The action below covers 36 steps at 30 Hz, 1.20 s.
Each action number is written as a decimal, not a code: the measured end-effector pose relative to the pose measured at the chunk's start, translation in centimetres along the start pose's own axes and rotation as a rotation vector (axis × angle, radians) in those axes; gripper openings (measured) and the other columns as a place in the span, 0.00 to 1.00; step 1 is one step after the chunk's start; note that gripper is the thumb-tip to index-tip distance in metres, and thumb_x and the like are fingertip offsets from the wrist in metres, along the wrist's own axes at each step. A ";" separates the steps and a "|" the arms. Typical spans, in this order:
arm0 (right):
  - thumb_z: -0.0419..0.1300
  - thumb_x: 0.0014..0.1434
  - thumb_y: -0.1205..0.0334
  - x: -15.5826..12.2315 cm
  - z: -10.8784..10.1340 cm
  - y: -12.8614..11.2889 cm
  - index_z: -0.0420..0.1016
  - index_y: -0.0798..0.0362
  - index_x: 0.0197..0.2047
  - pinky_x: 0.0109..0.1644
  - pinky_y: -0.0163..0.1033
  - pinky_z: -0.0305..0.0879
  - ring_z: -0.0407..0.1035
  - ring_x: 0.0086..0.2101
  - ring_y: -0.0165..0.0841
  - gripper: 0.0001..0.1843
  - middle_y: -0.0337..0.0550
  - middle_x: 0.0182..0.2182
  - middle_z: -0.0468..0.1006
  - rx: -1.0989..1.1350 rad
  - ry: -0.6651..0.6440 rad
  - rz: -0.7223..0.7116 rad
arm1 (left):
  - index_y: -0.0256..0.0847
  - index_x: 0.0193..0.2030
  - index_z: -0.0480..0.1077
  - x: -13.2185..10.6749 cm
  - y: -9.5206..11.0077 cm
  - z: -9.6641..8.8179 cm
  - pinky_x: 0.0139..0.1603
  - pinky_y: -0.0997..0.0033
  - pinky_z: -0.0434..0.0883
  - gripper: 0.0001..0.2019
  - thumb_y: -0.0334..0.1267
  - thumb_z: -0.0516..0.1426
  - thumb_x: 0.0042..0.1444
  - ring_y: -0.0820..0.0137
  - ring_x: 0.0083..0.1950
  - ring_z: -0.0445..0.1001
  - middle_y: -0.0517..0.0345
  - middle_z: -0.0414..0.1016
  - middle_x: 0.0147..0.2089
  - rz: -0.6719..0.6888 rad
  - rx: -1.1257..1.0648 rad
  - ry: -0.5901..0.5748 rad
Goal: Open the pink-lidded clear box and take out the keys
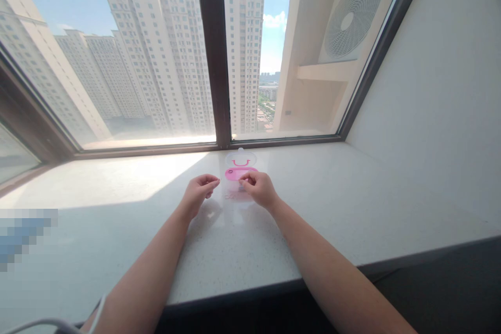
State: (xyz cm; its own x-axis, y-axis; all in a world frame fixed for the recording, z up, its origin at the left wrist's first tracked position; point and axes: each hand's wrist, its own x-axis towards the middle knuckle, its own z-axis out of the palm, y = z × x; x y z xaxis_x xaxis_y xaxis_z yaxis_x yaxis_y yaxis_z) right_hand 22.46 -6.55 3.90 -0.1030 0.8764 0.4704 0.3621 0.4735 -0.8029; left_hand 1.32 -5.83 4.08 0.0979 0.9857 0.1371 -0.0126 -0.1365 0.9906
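Note:
A small pink and clear plastic box [230, 185] stands on the white sill, its clear lid [230, 158] raised at the back with a pink handle on it. A small dark ring-like shape [230, 171] shows at the left of its pink top. My left hand [198, 194] is just left of the box, thumb and fingertips pinched together; anything between them is too small to name. In front of the box's right side, my right hand [260, 189] is also closed in a pinch, covering part of the box. What it holds, if anything, is hidden.
The white stone sill [332, 203] has a dark front edge. Behind it is a window with a brown frame [213, 52]. A white cable [50, 325] runs at the lower left, and a blurred blue patch [19, 237] lies at the left. A white wall [442, 115] borders the right.

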 end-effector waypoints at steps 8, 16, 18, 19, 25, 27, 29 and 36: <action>0.58 0.51 0.61 0.0 0.1 0.4 0.76 0.56 0.29 0.24 0.32 0.50 0.52 0.20 0.26 0.09 0.33 0.16 0.59 -0.015 0.001 -0.019 | 0.36 0.31 0.72 0.0 0.0 0.1 0.22 0.76 0.50 0.12 0.42 0.65 0.45 0.79 0.21 0.56 0.65 0.60 0.19 -0.003 -0.001 -0.005; 0.59 0.51 0.61 0.0 0.0 0.1 0.76 0.57 0.28 0.24 0.32 0.50 0.52 0.19 0.25 0.08 0.32 0.16 0.59 -0.013 -0.001 0.000 | 0.35 0.30 0.72 -0.1 0.2 0.2 0.22 0.76 0.50 0.12 0.42 0.65 0.45 0.79 0.21 0.55 0.66 0.60 0.19 -0.007 0.003 -0.008; 0.59 0.51 0.61 0.0 0.0 0.1 0.75 0.57 0.28 0.24 0.32 0.50 0.52 0.19 0.25 0.08 0.32 0.15 0.58 -0.014 0.003 0.001 | 0.35 0.31 0.72 -0.1 0.2 0.2 0.22 0.76 0.50 0.12 0.42 0.65 0.45 0.79 0.21 0.55 0.66 0.60 0.19 -0.009 0.007 -0.011; 0.59 0.51 0.61 0.0 0.0 0.1 0.75 0.57 0.28 0.24 0.32 0.50 0.52 0.19 0.25 0.08 0.32 0.16 0.58 -0.014 0.005 0.000 | 0.35 0.31 0.72 -0.1 0.1 0.2 0.22 0.76 0.50 0.12 0.42 0.65 0.45 0.79 0.21 0.55 0.66 0.60 0.19 -0.008 0.008 -0.012; 0.59 0.51 0.61 0.0 0.0 0.2 0.75 0.57 0.28 0.24 0.32 0.50 0.52 0.19 0.25 0.08 0.32 0.16 0.59 -0.021 0.001 -0.004 | 0.35 0.32 0.71 0.0 0.0 0.1 0.22 0.76 0.50 0.12 0.42 0.64 0.46 0.79 0.21 0.55 0.66 0.60 0.19 -0.007 0.021 -0.021; 0.59 0.51 0.61 0.1 0.0 0.3 0.76 0.57 0.28 0.24 0.32 0.50 0.52 0.19 0.25 0.08 0.32 0.16 0.59 -0.025 0.003 -0.002 | 0.35 0.32 0.71 0.0 0.0 0.1 0.22 0.76 0.50 0.12 0.42 0.64 0.46 0.79 0.22 0.55 0.66 0.60 0.19 -0.008 0.022 -0.020; 0.59 0.51 0.60 0.1 0.1 0.4 0.76 0.57 0.28 0.24 0.32 0.50 0.52 0.19 0.25 0.09 0.32 0.16 0.59 -0.028 0.005 0.000 | 0.35 0.32 0.71 0.0 0.1 0.1 0.22 0.76 0.50 0.13 0.42 0.64 0.46 0.79 0.22 0.55 0.66 0.60 0.20 -0.008 0.021 -0.019; 0.59 0.51 0.61 0.0 -0.1 0.0 0.76 0.57 0.28 0.24 0.32 0.50 0.52 0.19 0.25 0.09 0.32 0.15 0.59 -0.023 -0.001 -0.008 | 0.35 0.32 0.71 -0.1 0.2 0.3 0.22 0.76 0.50 0.13 0.43 0.64 0.46 0.79 0.22 0.55 0.66 0.60 0.19 -0.013 0.016 -0.020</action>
State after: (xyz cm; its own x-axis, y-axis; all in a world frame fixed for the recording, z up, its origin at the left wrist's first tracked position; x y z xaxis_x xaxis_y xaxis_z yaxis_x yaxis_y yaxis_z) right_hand 22.55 -6.54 3.96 -0.1069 0.8726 0.4765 0.3826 0.4785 -0.7904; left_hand 1.59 -6.01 4.29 0.1182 0.9852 0.1244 0.0044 -0.1258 0.9921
